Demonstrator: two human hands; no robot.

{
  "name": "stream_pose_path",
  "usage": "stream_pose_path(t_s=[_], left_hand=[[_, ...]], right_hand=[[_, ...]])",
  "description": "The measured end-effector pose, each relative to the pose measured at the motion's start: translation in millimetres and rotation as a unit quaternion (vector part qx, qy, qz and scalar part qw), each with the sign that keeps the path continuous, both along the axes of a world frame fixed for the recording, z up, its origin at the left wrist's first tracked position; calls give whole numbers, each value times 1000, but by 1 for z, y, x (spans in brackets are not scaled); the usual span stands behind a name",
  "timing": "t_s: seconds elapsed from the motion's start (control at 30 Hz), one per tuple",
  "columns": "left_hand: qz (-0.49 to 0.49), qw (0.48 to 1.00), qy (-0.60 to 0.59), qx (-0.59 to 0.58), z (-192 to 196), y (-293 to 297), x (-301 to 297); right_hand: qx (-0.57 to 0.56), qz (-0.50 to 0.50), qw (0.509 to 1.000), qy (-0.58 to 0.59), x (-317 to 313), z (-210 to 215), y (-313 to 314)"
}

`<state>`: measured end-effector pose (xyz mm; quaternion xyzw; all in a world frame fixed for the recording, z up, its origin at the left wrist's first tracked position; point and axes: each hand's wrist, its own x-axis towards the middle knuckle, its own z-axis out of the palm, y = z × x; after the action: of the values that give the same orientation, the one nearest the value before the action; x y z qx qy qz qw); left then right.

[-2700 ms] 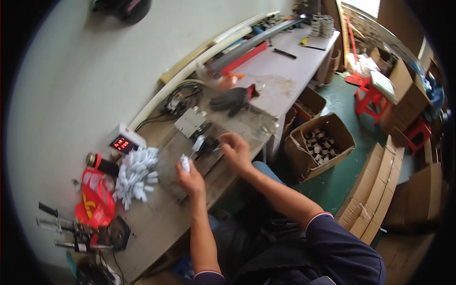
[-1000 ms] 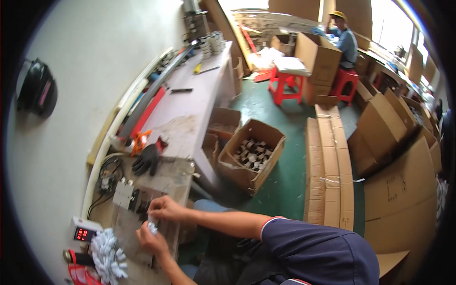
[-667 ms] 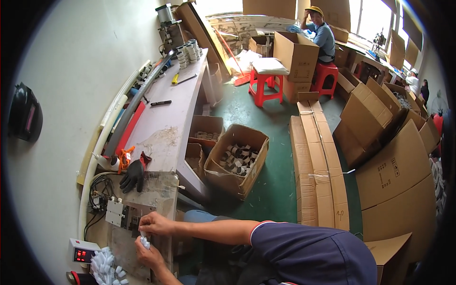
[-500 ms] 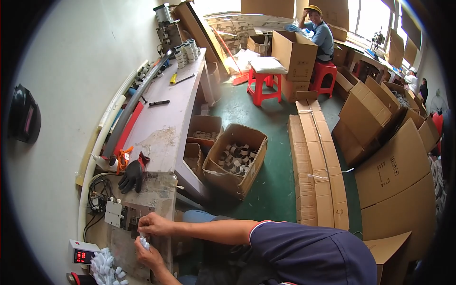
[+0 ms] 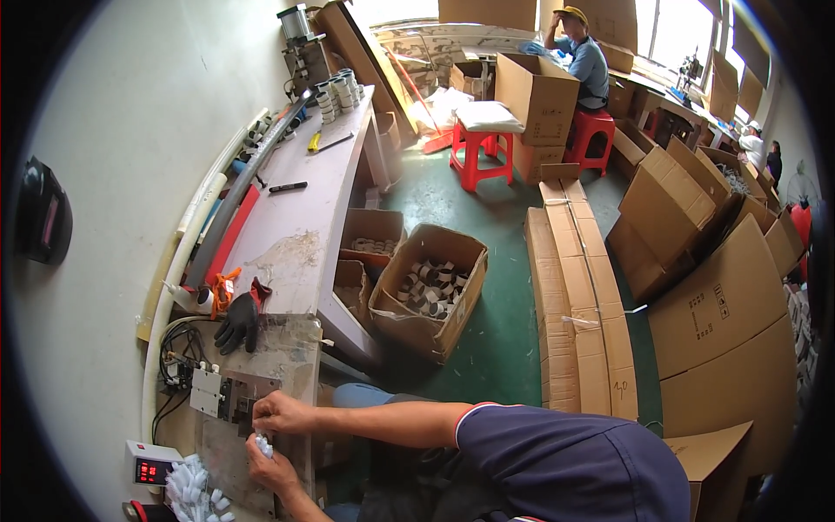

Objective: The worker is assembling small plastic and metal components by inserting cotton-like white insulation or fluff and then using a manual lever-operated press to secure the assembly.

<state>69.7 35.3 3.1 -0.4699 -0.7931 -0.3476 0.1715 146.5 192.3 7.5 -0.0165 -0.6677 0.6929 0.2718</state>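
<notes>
Both of my hands work close together at a small metal fixture (image 5: 242, 405) on the near end of the bench. My left hand (image 5: 272, 471) is curled around several small white plastic pieces (image 5: 263, 446). Just above it, my right hand (image 5: 285, 412) has thumb and fingers pinched against the fixture's edge. Whatever lies between those fingertips is too small and covered to make out. A pile of similar white plastic pieces (image 5: 190, 489) lies left of my left hand, beside a small box with a red lit display (image 5: 153, 465).
A black and red work glove (image 5: 239, 324), a marker (image 5: 288, 187) and a yellow-handled knife (image 5: 314, 142) rest along the bench (image 5: 291, 252). An open carton (image 5: 426, 335) of cut rings stands on the floor by long flat cartons (image 5: 587, 304). A person (image 5: 590, 70) sits at the back.
Both hands stay almost in place at the fixture, with only slight finger movement. The seated person's head has turned and lowered a little. My view has shifted slightly.
</notes>
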Motion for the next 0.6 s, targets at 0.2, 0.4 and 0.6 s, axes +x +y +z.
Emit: stream_pose_path(t_s=[0.2,0.4,0.6], left_hand=[[-4,1000,15,6,-5,1,-4],[42,999,-9,25,-7,2,-5],[93,987,-49,121,-11,-4,-15]], right_hand=[[17,-47,999,11,-2,-3,-5],[-88,-93,992,8,-1,-4,-4],[-156,-129,979,-12,63,-4,-17]])
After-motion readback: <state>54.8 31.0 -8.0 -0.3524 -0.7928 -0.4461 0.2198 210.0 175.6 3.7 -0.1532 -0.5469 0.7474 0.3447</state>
